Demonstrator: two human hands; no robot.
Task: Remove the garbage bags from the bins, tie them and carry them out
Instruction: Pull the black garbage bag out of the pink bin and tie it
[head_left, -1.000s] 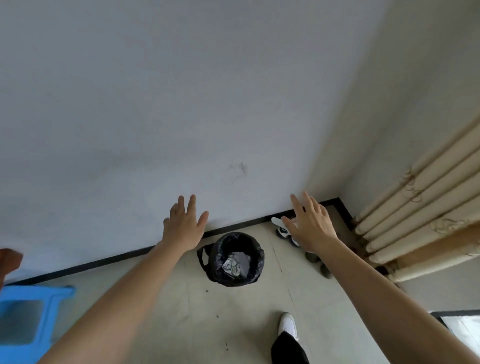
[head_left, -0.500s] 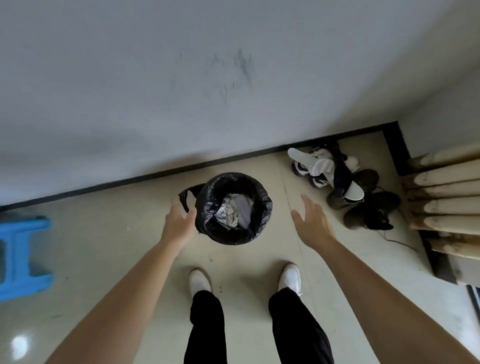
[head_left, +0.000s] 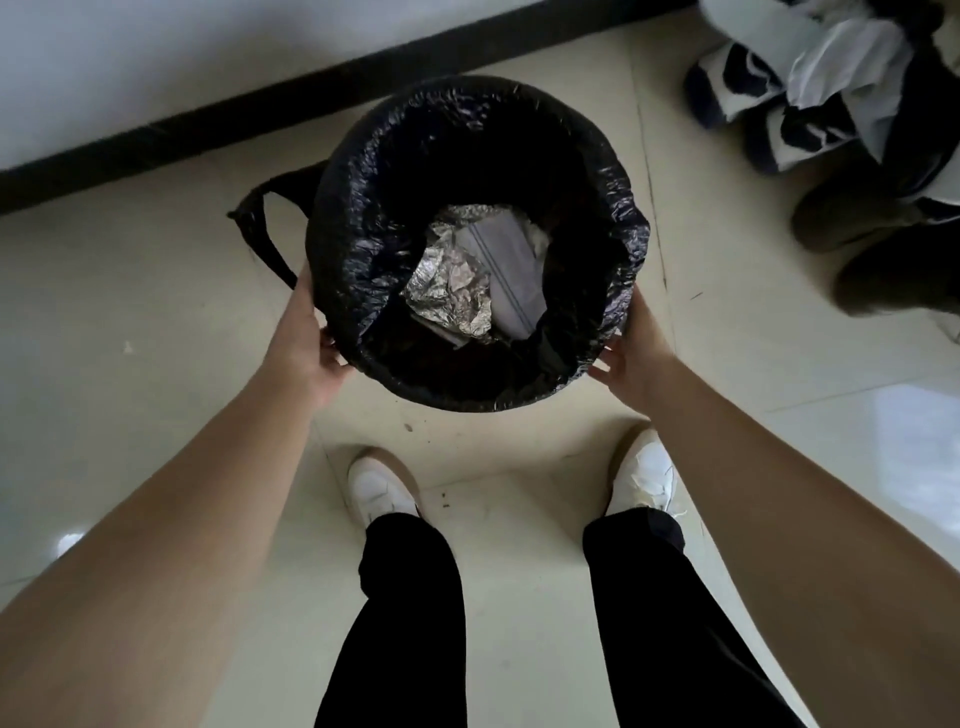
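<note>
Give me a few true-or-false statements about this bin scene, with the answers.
1. The left hand and right hand hold the garbage bag at opposite sides. True.
2. The bag is knotted shut. False: its mouth gapes open.
3. Crumpled foil lies inside the bag. True.
4. The person wears black shoes. False: they wear white shoes.
5. The bag's handle loop sticks out on the person's right. False: it sticks out on their left.
</note>
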